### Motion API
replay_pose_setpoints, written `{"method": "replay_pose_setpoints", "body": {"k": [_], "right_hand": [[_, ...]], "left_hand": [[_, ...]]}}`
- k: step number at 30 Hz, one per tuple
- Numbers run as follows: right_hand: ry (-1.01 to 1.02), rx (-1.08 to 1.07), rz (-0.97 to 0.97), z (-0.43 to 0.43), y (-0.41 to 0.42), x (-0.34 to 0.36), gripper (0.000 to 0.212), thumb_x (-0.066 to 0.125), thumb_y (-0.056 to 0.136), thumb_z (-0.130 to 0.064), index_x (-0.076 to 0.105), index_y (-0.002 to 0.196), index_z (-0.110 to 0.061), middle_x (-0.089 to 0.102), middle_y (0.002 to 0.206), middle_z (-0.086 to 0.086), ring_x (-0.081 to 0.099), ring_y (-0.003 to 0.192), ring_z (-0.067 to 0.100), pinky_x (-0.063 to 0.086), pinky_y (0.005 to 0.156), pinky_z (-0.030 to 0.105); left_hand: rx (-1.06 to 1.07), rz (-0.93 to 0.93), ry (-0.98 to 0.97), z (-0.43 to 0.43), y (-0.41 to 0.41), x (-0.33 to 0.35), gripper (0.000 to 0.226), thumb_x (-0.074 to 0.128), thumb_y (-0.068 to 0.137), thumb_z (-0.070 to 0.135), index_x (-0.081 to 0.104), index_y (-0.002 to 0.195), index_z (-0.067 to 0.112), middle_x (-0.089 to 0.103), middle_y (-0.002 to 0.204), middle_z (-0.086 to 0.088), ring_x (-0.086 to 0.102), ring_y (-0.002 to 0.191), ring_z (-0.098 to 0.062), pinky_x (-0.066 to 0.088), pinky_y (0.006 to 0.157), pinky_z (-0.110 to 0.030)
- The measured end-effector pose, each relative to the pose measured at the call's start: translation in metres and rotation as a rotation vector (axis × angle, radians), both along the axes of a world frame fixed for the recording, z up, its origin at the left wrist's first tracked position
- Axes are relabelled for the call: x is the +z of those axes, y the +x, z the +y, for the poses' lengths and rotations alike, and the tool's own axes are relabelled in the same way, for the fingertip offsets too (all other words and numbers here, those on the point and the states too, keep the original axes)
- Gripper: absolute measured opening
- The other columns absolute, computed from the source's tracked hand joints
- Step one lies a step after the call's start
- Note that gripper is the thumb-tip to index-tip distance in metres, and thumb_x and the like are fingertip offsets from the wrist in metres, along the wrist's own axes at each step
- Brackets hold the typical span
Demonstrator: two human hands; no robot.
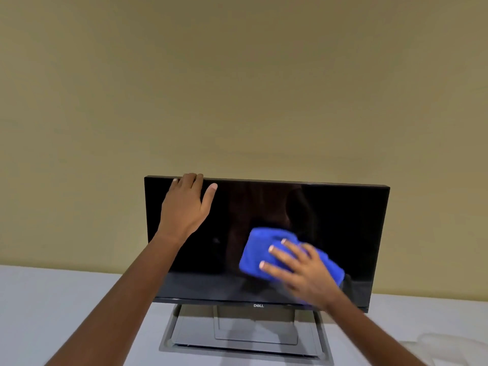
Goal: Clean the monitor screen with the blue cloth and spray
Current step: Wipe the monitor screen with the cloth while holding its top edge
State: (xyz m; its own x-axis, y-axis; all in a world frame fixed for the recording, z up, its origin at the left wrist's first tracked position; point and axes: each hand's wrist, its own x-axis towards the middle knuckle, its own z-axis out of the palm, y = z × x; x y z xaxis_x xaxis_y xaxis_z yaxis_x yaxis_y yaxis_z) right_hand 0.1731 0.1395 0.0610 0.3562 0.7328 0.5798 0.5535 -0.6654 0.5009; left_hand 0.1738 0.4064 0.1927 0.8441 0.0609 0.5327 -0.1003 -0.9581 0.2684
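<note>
A black monitor (343,223) with a dark, switched-off screen stands on a grey rectangular stand (190,336) on a white table. My left hand (186,204) holds the monitor's top edge near its left corner, fingers hooked over the rim and thumb lying on the screen. My right hand (298,268) presses a folded blue cloth (257,249) flat against the lower middle of the screen, fingers spread and straight. Part of the cloth is hidden under my palm. No spray bottle is in view.
A plain beige wall (237,88) rises behind the monitor. The white table (52,307) extends to both sides of the stand. Something pale and crumpled (449,344) lies at the lower right edge.
</note>
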Motion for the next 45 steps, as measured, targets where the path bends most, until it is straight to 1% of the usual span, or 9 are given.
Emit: {"method": "replay_pose_setpoints", "body": {"k": [4, 6, 14, 24, 28, 31, 36, 40, 45], "right_hand": [[0.349, -0.141, -0.114, -0.022, 0.021, 0.080, 0.055, 0.053, 0.075, -0.032, 0.042, 0.129, -0.031, 0.041, 0.137, 0.005, 0.043, 0.118, 0.030, 0.038, 0.084, 0.041], [0.476, -0.237, -0.084, -0.026, 0.031, 0.106, 0.057, 0.051, 0.078, -0.039, 0.041, 0.133, -0.029, 0.045, 0.140, 0.010, 0.045, 0.122, 0.032, 0.042, 0.084, 0.044], [0.530, -0.214, -0.100, -0.004, 0.044, 0.066, 0.053, 0.054, 0.079, -0.041, 0.050, 0.130, -0.029, 0.041, 0.142, 0.011, 0.035, 0.129, 0.034, 0.038, 0.093, 0.052], [-0.204, 0.042, 0.036, -0.019, 0.019, -0.047, 0.060, 0.054, 0.073, -0.048, 0.042, 0.131, -0.039, 0.049, 0.138, -0.008, 0.039, 0.126, 0.024, 0.031, 0.095, 0.045], [-0.511, 0.072, 0.141, -0.037, 0.009, -0.058, 0.065, 0.064, 0.066, -0.057, 0.046, 0.127, -0.046, 0.050, 0.137, -0.017, 0.049, 0.127, 0.016, 0.047, 0.096, 0.039], [-0.545, 0.173, 0.101, -0.042, 0.013, -0.049, 0.056, 0.066, 0.070, -0.050, 0.050, 0.123, -0.048, 0.053, 0.133, -0.018, 0.054, 0.122, 0.014, 0.050, 0.092, 0.036], [-0.171, 0.046, -0.029, -0.114, 0.031, 0.030, 0.057, 0.051, 0.075, -0.040, 0.039, 0.131, -0.037, 0.057, 0.132, -0.006, 0.057, 0.119, 0.025, 0.040, 0.092, 0.042], [0.224, -0.125, -0.007, -0.157, 0.044, 0.099, 0.060, 0.049, 0.076, -0.040, 0.038, 0.134, -0.027, 0.035, 0.142, 0.004, 0.032, 0.132, 0.031, 0.031, 0.097, 0.045], [0.498, -0.099, 0.062, -0.133, 0.043, 0.078, 0.062, 0.051, 0.073, -0.036, 0.041, 0.133, -0.025, 0.033, 0.145, 0.011, 0.023, 0.137, 0.035, 0.029, 0.105, 0.052]], "left_hand": [[-0.047, 0.024, -0.037, -0.023, 0.001, -0.001, 0.051, 0.032, 0.096, 0.036, 0.042, 0.133, 0.001, 0.046, 0.137, -0.015, 0.040, 0.129, -0.032, 0.023, 0.113, -0.041], [-0.094, 0.032, -0.030, -0.036, 0.004, -0.002, 0.053, 0.031, 0.096, 0.038, 0.039, 0.135, 0.003, 0.043, 0.140, -0.013, 0.033, 0.135, -0.028, 0.019, 0.114, -0.040], [-0.115, -0.033, -0.087, -0.053, 0.013, -0.014, 0.051, 0.033, 0.095, 0.038, 0.042, 0.133, 0.005, 0.045, 0.140, -0.012, 0.031, 0.138, -0.025, 0.020, 0.115, -0.039], [-0.068, -0.069, -0.043, -0.058, 0.015, -0.017, 0.044, 0.037, 0.096, 0.031, 0.044, 0.130, 0.003, 0.048, 0.136, -0.014, 0.034, 0.136, -0.028, 0.022, 0.114, -0.041], [-0.052, -0.004, 0.011, -0.063, 0.016, -0.011, 0.046, 0.031, 0.097, 0.032, 0.041, 0.133, 0.005, 0.044, 0.140, -0.012, 0.028, 0.139, -0.026, 0.019, 0.115, -0.042], [-0.074, 0.052, 0.053, -0.066, 0.015, -0.014, 0.045, 0.026, 0.098, 0.031, 0.037, 0.135, 0.007, 0.042, 0.142, -0.009, 0.025, 0.140, -0.024, 0.017, 0.115, -0.040], [-0.183, 0.094, 0.119, -0.118, 0.019, -0.007, 0.046, 0.023, 0.099, 0.032, 0.033, 0.138, 0.010, 0.039, 0.145, -0.007, 0.023, 0.141, -0.021, 0.017, 0.115, -0.038], [-0.224, 0.094, 0.170, -0.162, 0.018, 0.004, 0.047, 0.022, 0.099, 0.033, 0.034, 0.137, 0.010, 0.042, 0.142, -0.007, 0.028, 0.139, -0.022, 0.020, 0.113, -0.038], [-0.262, 0.073, 0.195, -0.178, 0.021, 0.008, 0.044, 0.025, 0.099, 0.031, 0.041, 0.131, 0.006, 0.050, 0.132, -0.009, 0.042, 0.125, -0.024, 0.027, 0.106, -0.035]]}}
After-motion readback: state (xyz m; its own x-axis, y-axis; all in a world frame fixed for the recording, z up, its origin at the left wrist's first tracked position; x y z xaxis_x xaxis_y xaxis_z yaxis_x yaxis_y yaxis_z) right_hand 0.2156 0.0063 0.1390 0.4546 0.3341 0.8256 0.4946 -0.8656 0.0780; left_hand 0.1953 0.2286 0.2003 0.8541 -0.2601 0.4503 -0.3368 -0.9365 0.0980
